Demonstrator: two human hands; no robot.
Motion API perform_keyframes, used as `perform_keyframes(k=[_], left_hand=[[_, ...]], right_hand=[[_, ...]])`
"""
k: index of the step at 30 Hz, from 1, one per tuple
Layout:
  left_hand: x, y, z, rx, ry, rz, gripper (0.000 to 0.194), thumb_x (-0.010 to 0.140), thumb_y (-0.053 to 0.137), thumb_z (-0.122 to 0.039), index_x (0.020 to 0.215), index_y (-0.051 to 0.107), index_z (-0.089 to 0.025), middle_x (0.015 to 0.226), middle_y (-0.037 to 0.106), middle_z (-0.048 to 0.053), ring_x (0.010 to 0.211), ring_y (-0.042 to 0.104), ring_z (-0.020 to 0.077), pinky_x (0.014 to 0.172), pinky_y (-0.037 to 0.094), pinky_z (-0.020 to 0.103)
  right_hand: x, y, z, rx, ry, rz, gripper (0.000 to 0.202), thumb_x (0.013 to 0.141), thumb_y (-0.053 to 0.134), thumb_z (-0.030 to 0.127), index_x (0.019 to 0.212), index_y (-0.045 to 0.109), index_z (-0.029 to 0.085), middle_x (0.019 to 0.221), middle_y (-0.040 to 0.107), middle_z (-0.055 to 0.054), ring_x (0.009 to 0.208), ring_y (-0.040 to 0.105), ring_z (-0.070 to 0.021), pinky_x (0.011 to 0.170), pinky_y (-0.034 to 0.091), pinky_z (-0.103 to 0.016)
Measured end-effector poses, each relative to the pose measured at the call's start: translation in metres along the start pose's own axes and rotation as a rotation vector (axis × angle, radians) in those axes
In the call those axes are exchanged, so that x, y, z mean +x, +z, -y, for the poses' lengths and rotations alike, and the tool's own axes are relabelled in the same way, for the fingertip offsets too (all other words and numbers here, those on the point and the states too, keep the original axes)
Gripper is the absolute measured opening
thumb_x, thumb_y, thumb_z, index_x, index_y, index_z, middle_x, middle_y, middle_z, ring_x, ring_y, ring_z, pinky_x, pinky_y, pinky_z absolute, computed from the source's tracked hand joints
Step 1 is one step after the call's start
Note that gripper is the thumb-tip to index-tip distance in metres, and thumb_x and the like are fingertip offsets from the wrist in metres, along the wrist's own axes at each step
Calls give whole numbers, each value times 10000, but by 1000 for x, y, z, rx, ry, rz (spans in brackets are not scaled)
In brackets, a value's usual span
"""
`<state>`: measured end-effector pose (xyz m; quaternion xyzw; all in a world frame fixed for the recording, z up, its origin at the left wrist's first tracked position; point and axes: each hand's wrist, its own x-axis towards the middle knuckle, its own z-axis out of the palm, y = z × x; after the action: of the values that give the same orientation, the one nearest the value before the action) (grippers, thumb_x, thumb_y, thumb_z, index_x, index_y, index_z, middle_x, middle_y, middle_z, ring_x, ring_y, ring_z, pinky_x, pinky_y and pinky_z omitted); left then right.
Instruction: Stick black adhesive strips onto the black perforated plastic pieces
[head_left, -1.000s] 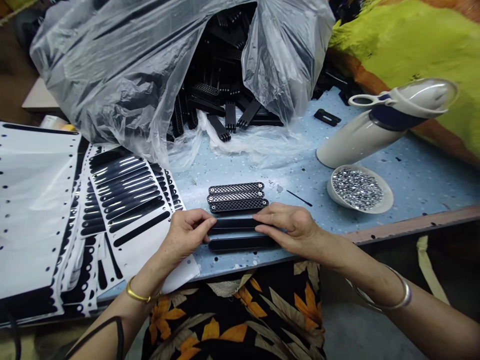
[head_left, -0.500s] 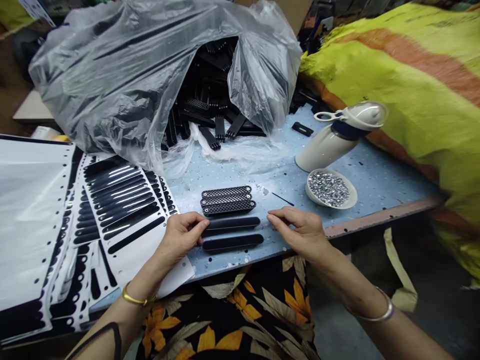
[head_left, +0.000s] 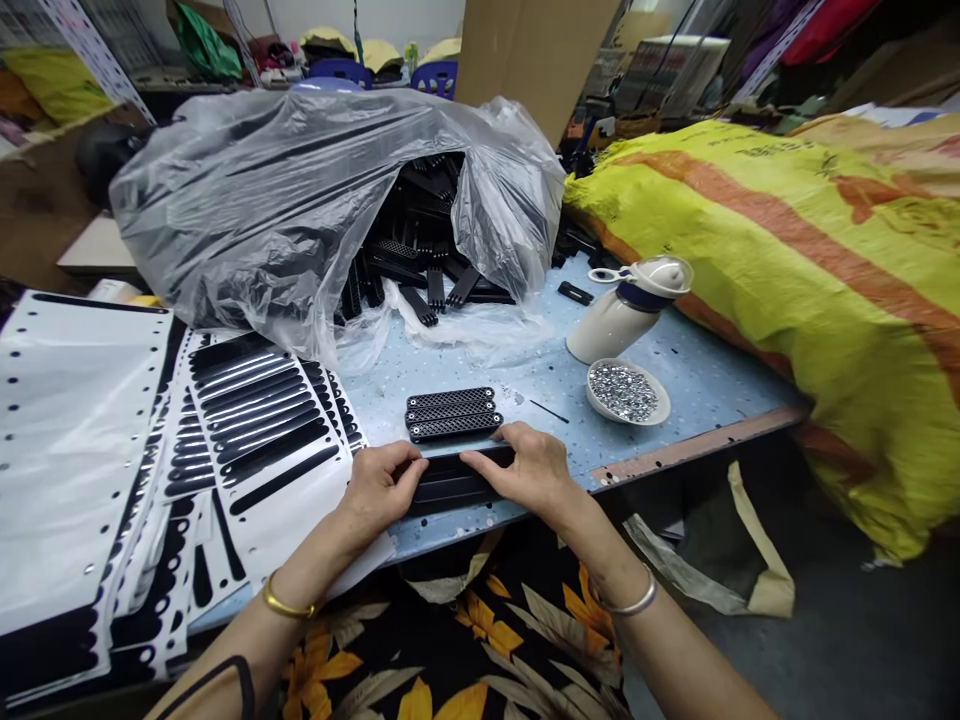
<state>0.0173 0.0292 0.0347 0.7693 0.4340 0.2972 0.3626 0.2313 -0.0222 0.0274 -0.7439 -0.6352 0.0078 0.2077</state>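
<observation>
Right hand (head_left: 529,468) back over black bars (head_left: 454,492), ends hidden; left hand (head_left: 382,488) opposite; cannot tell either grip's state.

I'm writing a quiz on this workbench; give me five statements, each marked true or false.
1. The left hand and right hand are at the smooth black bars. True.
2. The bag is tied shut. False: the plastic bag gapes open, showing black parts.
3. The bowl of metal bits sits in front of the bottle. True.
4. The sheets lie right of the bowl. False: the sheets lie left of it.
5. Textured bars lie beyond the smooth ones. True.
</observation>
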Motion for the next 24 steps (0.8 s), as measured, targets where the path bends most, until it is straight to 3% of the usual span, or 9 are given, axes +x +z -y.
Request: perform_keyframes(k=[4, 8, 13, 17, 21, 24], left_hand=[[1, -1, 2, -39, -34, -3, 203, 777, 578, -256, 628, 697, -184, 540, 659, 1, 502, 564, 121, 534, 422, 219], [4, 0, 5, -195, -171, 30, 202, 749, 630, -303, 605, 686, -172, 450, 592, -14, 436, 515, 112, 453, 383, 208], [6, 2, 6, -358, -303, 33, 223, 694, 686, -353, 581, 652, -165, 401, 531, -40, 368, 507, 102, 407, 377, 199], [7, 0, 5, -373, -305, 43, 223, 684, 696, -365, 591, 654, -167, 399, 525, -49, 364, 519, 105, 403, 387, 198], [9, 0, 5, -312, -276, 79, 219, 721, 645, -364, 626, 665, -168, 423, 548, -46, 378, 542, 109, 423, 402, 197], [9, -4, -1, -194, -197, 83, 235, 782, 568, -330, 663, 691, -168, 433, 560, -33, 407, 567, 121, 446, 417, 202]], right_hand=[[-2, 6, -2, 63, 59, -28, 404, 766, 689, 588, 658, 669, 199, 684, 705, -73, 633, 676, -226, 597, 488, -318], [-6, 4, -16, 292, 55, -52, 250, 791, 683, 421, 700, 712, 190, 654, 709, -52, 569, 649, -185, 559, 496, -292], [-11, -7, -30, 476, -21, -65, 209, 826, 606, 309, 699, 729, 197, 598, 685, -25, 523, 616, -165, 518, 485, -273], [-10, -14, -33, 514, -64, -26, 260, 860, 534, 262, 684, 712, 192, 621, 686, -33, 582, 641, -171, 567, 502, -275], [-6, -13, -35, 589, 18, 45, 258, 877, 525, 295, 743, 713, 179, 642, 710, -42, 605, 676, -189, 606, 543, -297], [-4, -13, -35, 616, 47, -9, 290, 899, 514, 356, 843, 727, 167, 667, 726, -55, 612, 699, -212, 598, 565, -319]])
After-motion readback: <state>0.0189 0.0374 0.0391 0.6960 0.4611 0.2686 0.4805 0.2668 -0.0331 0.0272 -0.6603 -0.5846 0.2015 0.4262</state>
